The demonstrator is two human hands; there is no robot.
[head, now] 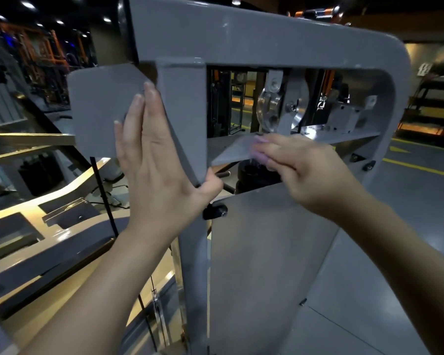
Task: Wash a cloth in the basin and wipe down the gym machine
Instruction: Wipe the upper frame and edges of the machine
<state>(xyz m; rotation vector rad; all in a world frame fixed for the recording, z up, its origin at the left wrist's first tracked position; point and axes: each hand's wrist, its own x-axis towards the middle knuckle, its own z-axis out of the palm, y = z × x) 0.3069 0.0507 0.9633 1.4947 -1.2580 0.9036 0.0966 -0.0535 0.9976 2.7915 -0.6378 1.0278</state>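
I'd keep my left hand as it is, fingers straight and flat against the grey painted steel upright post of the gym machine, thumb hooked under the post's lower edge, bracing the frame. Right of the post, my right hand curls over a pale lilac cloth, pressing it on the slanted grey plate. I'd wipe with even strokes, staying clear of the silver pulley above.

Left hand lies flat on the grey frame at nine o'clock; right hand presses a cloth at three.
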